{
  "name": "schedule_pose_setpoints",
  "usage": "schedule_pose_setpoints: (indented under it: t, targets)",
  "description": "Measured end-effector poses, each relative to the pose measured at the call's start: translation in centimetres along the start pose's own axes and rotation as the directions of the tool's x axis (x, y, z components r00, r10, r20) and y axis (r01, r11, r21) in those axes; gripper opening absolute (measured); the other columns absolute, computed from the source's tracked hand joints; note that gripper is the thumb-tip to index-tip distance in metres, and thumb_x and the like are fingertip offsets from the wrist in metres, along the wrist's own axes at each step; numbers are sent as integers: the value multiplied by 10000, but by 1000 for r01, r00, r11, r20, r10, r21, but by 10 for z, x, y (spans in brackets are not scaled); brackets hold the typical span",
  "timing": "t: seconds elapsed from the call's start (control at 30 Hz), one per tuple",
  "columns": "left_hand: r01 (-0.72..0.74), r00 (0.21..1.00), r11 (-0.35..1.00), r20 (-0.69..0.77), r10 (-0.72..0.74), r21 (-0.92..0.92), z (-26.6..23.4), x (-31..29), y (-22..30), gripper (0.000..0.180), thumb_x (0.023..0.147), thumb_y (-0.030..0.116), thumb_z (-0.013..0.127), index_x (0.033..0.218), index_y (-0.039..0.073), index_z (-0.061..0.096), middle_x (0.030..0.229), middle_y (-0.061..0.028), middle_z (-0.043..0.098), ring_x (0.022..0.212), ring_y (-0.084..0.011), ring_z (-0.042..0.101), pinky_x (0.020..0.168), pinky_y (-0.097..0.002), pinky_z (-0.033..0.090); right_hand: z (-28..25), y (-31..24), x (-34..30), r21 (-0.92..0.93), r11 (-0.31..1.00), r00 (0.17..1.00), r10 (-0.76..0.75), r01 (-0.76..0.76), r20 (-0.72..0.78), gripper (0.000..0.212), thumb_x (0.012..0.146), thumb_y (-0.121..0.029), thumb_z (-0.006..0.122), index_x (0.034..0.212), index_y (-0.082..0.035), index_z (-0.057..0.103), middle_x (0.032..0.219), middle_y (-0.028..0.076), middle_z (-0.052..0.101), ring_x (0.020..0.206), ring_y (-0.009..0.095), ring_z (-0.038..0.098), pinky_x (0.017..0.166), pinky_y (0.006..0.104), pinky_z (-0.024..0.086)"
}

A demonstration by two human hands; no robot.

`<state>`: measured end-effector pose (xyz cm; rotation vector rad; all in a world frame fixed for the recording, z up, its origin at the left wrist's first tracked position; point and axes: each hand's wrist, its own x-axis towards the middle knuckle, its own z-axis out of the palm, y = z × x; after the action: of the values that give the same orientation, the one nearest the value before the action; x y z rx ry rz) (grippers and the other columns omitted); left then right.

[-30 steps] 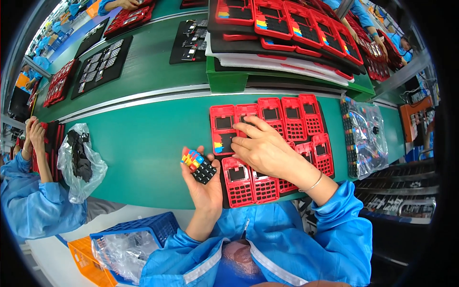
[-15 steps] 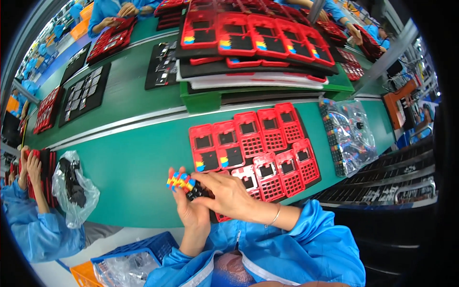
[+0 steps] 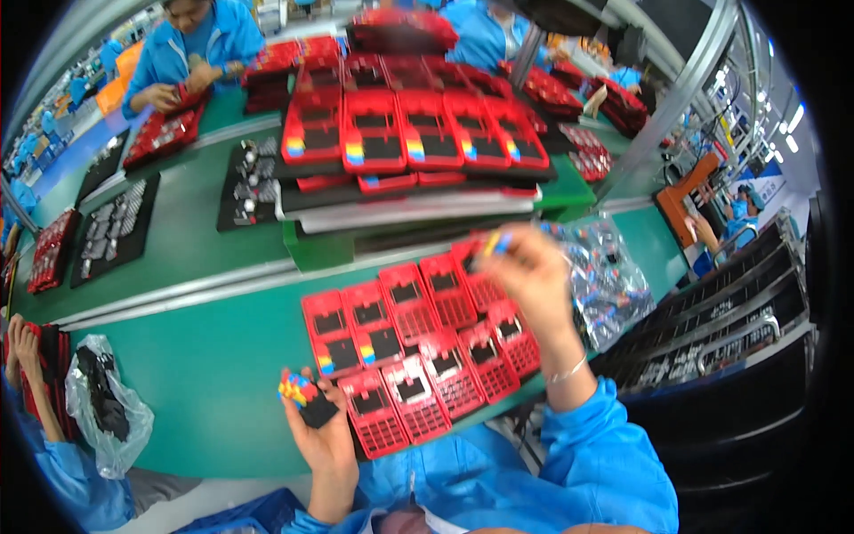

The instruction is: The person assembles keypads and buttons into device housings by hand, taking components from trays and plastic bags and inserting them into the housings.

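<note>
My left hand [image 3: 327, 447], at the near side of the bench, is closed on a small stack of black keypads [image 3: 313, 408] with yellow, red and blue keys at one end. My right hand [image 3: 539, 280] is raised over the far right of the red phone-like housings [image 3: 414, 322]. It pinches a single keypad [image 3: 495, 244] with yellow and blue keys, blurred by motion. The housings lie in two rows on a black tray. In the far row, the two leftmost hold black keypads with coloured corners; the others in that row show bare key holes.
A clear bag of keypads [image 3: 618, 280] lies right of the housings. Behind, a green stand [image 3: 318, 247] bears stacked trays of red housings [image 3: 372, 133]. A plastic bag with black parts [image 3: 100, 392] sits at left, beside a co-worker's arm [image 3: 40, 383]. Other co-workers sit across the bench.
My right hand has left the stack in my left hand and moved right and away with one keypad. The view has shifted, so the bench sits lower and further left.
</note>
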<state>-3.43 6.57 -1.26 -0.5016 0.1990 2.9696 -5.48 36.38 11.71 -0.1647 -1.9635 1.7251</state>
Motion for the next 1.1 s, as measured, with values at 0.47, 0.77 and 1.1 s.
schedule_pose_setpoints:
  t: [0.47, 0.77, 1.1]
  targets:
    - [-24, 997, 998, 76, 19, 64, 0, -3, 0, 487, 1076, 306, 598, 1503, 112, 467, 1373, -141, 570, 1088, -248, 578, 907, -342, 528, 34, 59, -51, -611, 49, 586, -353, 790, 730, 370, 829, -107, 644, 1170, 6, 732, 1139, 145, 747, 1095, 289, 715, 940, 408, 559]
    - [-16, 999, 995, 43, 12, 95, 3, -1, -2, 495, 1089, 338, 564, 1519, 129, 436, 1360, -127, 563, 1072, -244, 590, 906, -350, 537, 38, 58, -57, -626, 156, 645, -192, 764, 740, 355, 832, -122, 637, 1153, -5, 735, 1190, 129, 740, 1146, 279, 685, 1012, 448, 520]
    - [-7, 998, 999, 67, 4, 48, 1, -1, 0, 485, 1097, 329, 546, 1526, 130, 437, 1374, -131, 558, 1083, -253, 589, 914, -356, 541, 35, 52, -45, -643, 316, 709, -179, 698, 682, 323, 824, -64, 646, 1130, 1, 725, 1202, 133, 715, 1161, 274, 662, 1026, 417, 503]
